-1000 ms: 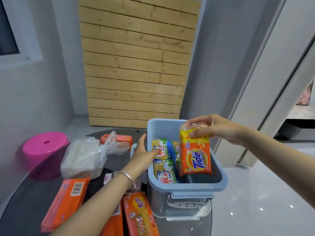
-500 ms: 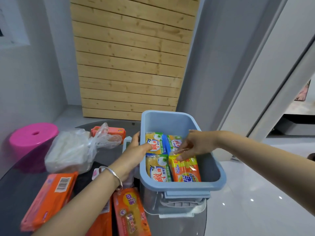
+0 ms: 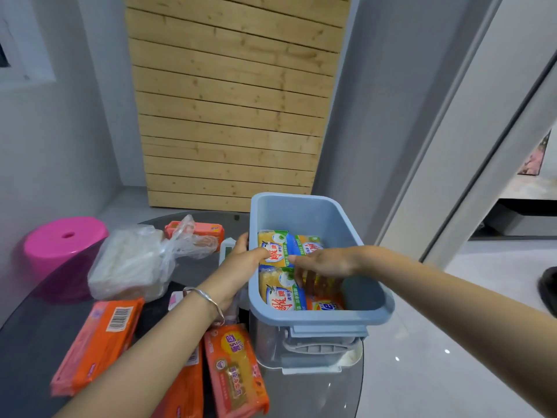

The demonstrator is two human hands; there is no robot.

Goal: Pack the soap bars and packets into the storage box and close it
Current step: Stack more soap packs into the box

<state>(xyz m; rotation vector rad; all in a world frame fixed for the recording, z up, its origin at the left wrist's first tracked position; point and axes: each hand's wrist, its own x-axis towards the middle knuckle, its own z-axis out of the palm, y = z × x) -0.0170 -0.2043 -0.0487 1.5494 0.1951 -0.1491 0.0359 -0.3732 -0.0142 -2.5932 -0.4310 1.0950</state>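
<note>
A blue storage box [image 3: 319,316] stands open at the right edge of the dark glass table [image 3: 27,351]. Inside lie yellow-green soap packets [image 3: 277,247], and an orange Tide packet [image 3: 327,303] sits at the near right. My right hand [image 3: 325,262] reaches down into the box, fingers curled on the Tide packet. My left hand [image 3: 241,260] grips the box's left rim, thumb inside. Orange soap packets lie on the table: one at the near left [image 3: 99,342], one by the box [image 3: 235,369] and one at the back [image 3: 208,230].
A clear plastic bag [image 3: 132,260] of white items sits left of the box. A pink stool [image 3: 63,245] stands beyond the table's left edge. A white part [image 3: 349,359] shows under the box's near side. To the right, the table ends above a glossy floor.
My right hand has lowered the Tide packet from above the box down into its near right part. My left hand has stayed on the box's left rim.
</note>
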